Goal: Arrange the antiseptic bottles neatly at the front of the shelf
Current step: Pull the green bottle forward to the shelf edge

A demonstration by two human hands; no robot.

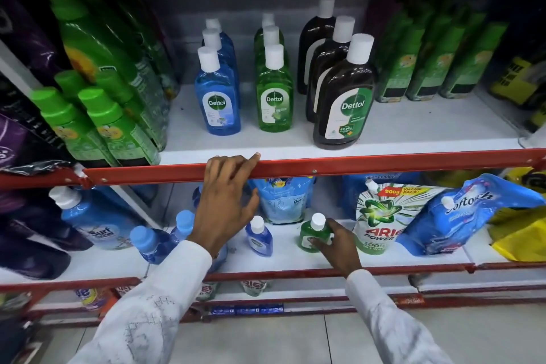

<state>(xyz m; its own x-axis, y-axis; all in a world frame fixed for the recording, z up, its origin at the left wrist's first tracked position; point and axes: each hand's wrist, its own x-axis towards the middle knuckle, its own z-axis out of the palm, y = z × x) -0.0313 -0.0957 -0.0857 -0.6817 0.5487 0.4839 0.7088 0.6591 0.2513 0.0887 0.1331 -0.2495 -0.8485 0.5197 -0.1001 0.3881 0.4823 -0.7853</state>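
On the upper shelf (413, 130) stand three rows of antiseptic bottles with white caps: blue ones (217, 97), green ones (274, 94) and dark brown ones (344, 97). On the lower shelf a small blue antiseptic bottle (259, 236) stands alone. Beside it my right hand (339, 241) grips a small green antiseptic bottle (313, 232). My left hand (226, 195) rests with its fingertips on the red front rail (384, 164) of the upper shelf, holding nothing.
Tall green detergent bottles (97, 115) crowd the upper shelf's left; green pouches (428, 62) fill its right. Below sit a Surf bottle (94, 221), blue-capped bottles (153, 241), an Ariel pouch (378, 216) and a blue softener pouch (461, 216).
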